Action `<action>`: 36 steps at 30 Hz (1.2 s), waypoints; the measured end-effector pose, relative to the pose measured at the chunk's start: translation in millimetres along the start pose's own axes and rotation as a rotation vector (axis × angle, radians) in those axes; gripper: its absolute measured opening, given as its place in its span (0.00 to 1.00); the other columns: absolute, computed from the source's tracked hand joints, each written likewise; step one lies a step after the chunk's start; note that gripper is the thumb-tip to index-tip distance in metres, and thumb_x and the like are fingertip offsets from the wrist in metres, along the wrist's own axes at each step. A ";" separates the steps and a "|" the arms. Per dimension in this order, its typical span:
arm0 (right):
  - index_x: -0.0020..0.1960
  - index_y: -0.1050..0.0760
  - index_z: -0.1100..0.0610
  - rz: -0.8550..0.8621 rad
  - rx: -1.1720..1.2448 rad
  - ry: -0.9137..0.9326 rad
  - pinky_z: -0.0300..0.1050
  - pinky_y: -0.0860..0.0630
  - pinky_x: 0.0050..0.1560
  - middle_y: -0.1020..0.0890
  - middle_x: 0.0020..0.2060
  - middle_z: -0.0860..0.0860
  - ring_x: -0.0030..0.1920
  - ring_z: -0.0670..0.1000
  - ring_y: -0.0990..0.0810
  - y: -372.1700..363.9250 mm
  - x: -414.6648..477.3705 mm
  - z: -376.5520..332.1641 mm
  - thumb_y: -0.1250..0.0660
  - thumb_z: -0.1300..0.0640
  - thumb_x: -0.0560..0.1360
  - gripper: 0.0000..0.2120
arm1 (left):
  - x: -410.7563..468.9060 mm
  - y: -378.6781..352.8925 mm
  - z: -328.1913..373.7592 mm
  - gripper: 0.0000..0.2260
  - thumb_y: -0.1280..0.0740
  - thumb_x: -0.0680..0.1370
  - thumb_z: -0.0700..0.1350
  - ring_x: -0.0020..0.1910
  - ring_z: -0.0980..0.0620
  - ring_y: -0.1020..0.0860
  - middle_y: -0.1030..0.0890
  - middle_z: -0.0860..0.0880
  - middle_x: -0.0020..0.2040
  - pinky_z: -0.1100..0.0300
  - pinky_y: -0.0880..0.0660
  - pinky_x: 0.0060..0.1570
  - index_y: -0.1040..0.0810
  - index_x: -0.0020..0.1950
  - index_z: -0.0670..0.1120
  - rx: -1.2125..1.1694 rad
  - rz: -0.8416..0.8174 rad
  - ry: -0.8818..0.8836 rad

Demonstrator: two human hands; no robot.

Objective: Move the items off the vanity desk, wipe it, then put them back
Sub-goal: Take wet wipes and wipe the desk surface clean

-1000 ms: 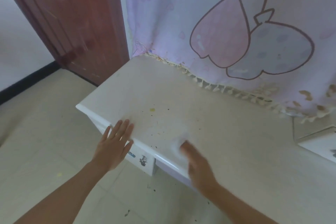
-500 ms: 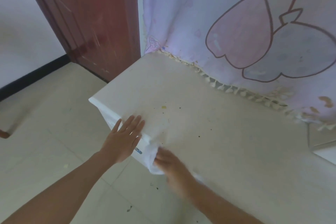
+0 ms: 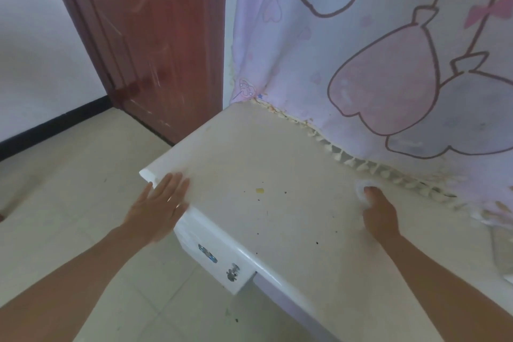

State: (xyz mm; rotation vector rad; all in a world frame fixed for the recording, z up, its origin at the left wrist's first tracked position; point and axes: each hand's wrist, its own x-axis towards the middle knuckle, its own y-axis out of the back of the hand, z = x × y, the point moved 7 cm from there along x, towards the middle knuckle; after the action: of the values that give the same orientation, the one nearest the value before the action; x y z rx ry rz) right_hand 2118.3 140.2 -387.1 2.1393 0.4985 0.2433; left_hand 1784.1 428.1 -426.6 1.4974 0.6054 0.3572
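Left hand lies flat, fingers straight, on the desk edge at 9 o'clock. Right hand, at 3 o'clock, fingers curled, presses a white cloth beside the curtain fringe.

The left grip lies flat on the bench corner. The right grip holds a white cloth near the pink curtain.

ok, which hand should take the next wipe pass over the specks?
Right. The right hand holds the wipe at the desk's back, by the curtain fringe, and could likely sweep forward over the specks. The left hand lies flat on the front corner, holding nothing.
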 end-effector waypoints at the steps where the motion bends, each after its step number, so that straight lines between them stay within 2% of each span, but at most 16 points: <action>1: 0.70 0.37 0.61 -0.017 -0.030 0.004 0.48 0.40 0.67 0.36 0.71 0.59 0.70 0.58 0.36 -6.4 3.8 -3.4 0.46 0.76 0.72 0.28 | 4.0 1.7 -2.0 0.33 0.73 0.72 0.58 0.73 0.54 0.51 0.56 0.50 0.74 0.50 0.41 0.69 0.58 0.73 0.45 0.014 0.017 -0.005; 3: 0.69 0.35 0.63 -0.099 -0.040 0.134 0.45 0.38 0.64 0.34 0.69 0.62 0.68 0.60 0.35 -36.9 -4.0 -42.1 0.47 0.78 0.71 0.27 | 6.5 -2.9 -7.3 0.31 0.66 0.79 0.55 0.64 0.48 0.28 0.30 0.45 0.69 0.48 0.25 0.54 0.33 0.69 0.42 0.004 -0.015 0.012; 4: 0.67 0.33 0.65 -0.171 -0.041 0.266 0.45 0.37 0.62 0.32 0.67 0.63 0.67 0.62 0.33 -58.4 -16.0 -73.7 0.47 0.79 0.69 0.28 | 4.9 -3.0 -7.2 0.29 0.64 0.80 0.53 0.63 0.48 0.27 0.27 0.45 0.67 0.49 0.24 0.52 0.31 0.67 0.42 0.004 -0.019 0.011; 6: 0.62 0.27 0.66 -0.294 -0.039 0.574 0.46 0.34 0.59 0.27 0.63 0.64 0.62 0.65 0.28 -103.0 -56.7 -134.4 0.48 0.81 0.63 0.31 | 1.9 -2.0 -7.1 0.30 0.67 0.75 0.57 0.72 0.51 0.44 0.45 0.47 0.74 0.50 0.35 0.65 0.49 0.73 0.44 -0.040 -0.064 0.021; 8: 0.58 0.25 0.65 -0.426 -0.055 0.820 0.44 0.36 0.58 0.25 0.61 0.61 0.60 0.61 0.26 -141.4 -110.0 -170.4 0.49 0.76 0.57 0.32 | 3.3 -4.3 -7.6 0.31 0.73 0.67 0.58 0.69 0.56 0.65 0.68 0.53 0.69 0.53 0.52 0.72 0.69 0.68 0.47 -0.062 -0.077 -0.010; 12: 0.55 0.32 0.62 -0.733 -0.054 1.265 0.51 0.27 0.50 0.28 0.53 0.55 0.52 0.56 0.29 -174.1 -226.5 -186.5 0.46 0.73 0.65 0.20 | 3.9 1.8 -11.0 0.25 0.62 0.79 0.55 0.72 0.55 0.64 0.71 0.52 0.66 0.54 0.56 0.72 0.69 0.70 0.45 -0.025 -0.148 -0.075; 15: 0.61 0.31 0.59 -0.685 0.091 1.078 0.43 0.31 0.57 0.26 0.57 0.51 0.55 0.50 0.29 -155.9 -203.8 -178.7 0.47 0.70 0.72 0.20 | 4.2 3.7 -12.2 0.29 0.71 0.70 0.58 0.69 0.57 0.67 0.70 0.52 0.68 0.54 0.55 0.72 0.71 0.67 0.47 -0.088 -0.114 -0.105; 17: 0.65 0.31 0.55 -0.489 0.125 0.872 0.33 0.38 0.67 0.29 0.64 0.49 0.66 0.49 0.32 -124.0 -148.8 -167.2 0.45 0.73 0.69 0.28 | 1.7 0.6 -10.8 0.27 0.70 0.70 0.58 0.69 0.58 0.66 0.69 0.54 0.68 0.54 0.54 0.72 0.71 0.66 0.48 -0.107 -0.119 -0.113; 20: 0.67 0.32 0.65 -0.133 0.122 0.472 0.19 0.49 0.62 0.36 0.64 0.51 0.68 0.55 0.36 -56.4 -50.2 -113.4 0.49 0.81 0.65 0.32 | 2.7 1.1 -13.2 0.31 0.75 0.64 0.57 0.67 0.58 0.67 0.72 0.54 0.65 0.54 0.53 0.72 0.73 0.65 0.48 -0.114 -0.110 -0.070; 22: 0.68 0.35 0.66 -0.098 0.031 0.216 0.24 0.49 0.64 0.37 0.68 0.53 0.71 0.55 0.38 -16.6 -13.4 -57.9 0.48 0.81 0.69 0.29 | 4.1 3.8 -12.1 0.31 0.69 0.68 0.56 0.73 0.54 0.56 0.63 0.51 0.71 0.50 0.42 0.70 0.64 0.70 0.48 -0.103 -0.078 -0.085; 24: 0.67 0.35 0.68 -0.111 -0.057 0.114 0.33 0.50 0.70 0.38 0.69 0.55 0.71 0.58 0.38 1.5 -10.5 -9.6 0.48 0.78 0.70 0.26 | 3.6 3.5 -12.2 0.28 0.55 0.73 0.52 0.69 0.48 0.34 0.39 0.47 0.72 0.46 0.26 0.56 0.47 0.73 0.46 -0.153 -0.135 -0.095; 25: 0.66 0.33 0.69 -0.115 -0.091 0.124 0.32 0.50 0.71 0.38 0.67 0.54 0.70 0.62 0.36 0.3 -23.1 -2.2 0.49 0.75 0.70 0.25 | 4.8 4.8 -12.3 0.28 0.54 0.73 0.51 0.69 0.47 0.33 0.37 0.46 0.71 0.46 0.25 0.54 0.44 0.72 0.46 -0.148 -0.099 -0.100; 27: 0.66 0.30 0.63 -0.181 -0.163 0.305 0.24 0.52 0.67 0.35 0.64 0.50 0.65 0.64 0.30 -23.0 -67.2 -9.5 0.50 0.69 0.65 0.30 | 5.5 5.0 -10.5 0.30 0.63 0.70 0.56 0.73 0.50 0.51 0.56 0.49 0.72 0.47 0.36 0.66 0.57 0.72 0.48 -0.128 -0.035 -0.103; 30: 0.70 0.37 0.47 -0.291 -0.185 0.727 0.29 0.49 0.69 0.40 0.71 0.36 0.69 0.44 0.35 -74.6 -137.5 -58.5 0.47 0.68 0.62 0.38 | 5.8 0.4 -11.3 0.32 0.70 0.66 0.58 0.71 0.53 0.62 0.65 0.52 0.69 0.50 0.49 0.71 0.64 0.69 0.48 -0.151 -0.037 -0.102; 33: 0.62 0.30 0.57 -0.445 -0.113 0.909 0.38 0.38 0.66 0.29 0.66 0.50 0.64 0.53 0.29 -124.8 -182.7 -111.5 0.39 0.73 0.64 0.28 | 5.5 -1.8 -10.9 0.32 0.66 0.71 0.58 0.74 0.51 0.58 0.61 0.50 0.74 0.50 0.51 0.72 0.61 0.73 0.46 -0.142 -0.084 -0.088; 36: 0.55 0.32 0.59 -0.560 -0.102 1.054 0.45 0.34 0.59 0.24 0.59 0.56 0.61 0.57 0.27 -150.1 -201.2 -157.6 0.39 0.76 0.61 0.25 | 4.2 0.6 -7.6 0.37 0.70 0.67 0.59 0.75 0.50 0.57 0.62 0.51 0.74 0.51 0.51 0.72 0.59 0.74 0.47 -0.148 -0.117 -0.075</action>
State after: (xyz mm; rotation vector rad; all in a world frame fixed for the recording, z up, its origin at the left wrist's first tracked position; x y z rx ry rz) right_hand 1842.9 245.8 -416.4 1.5390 1.5953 1.0455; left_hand 1783.2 436.7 -426.4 1.3220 0.5911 0.2486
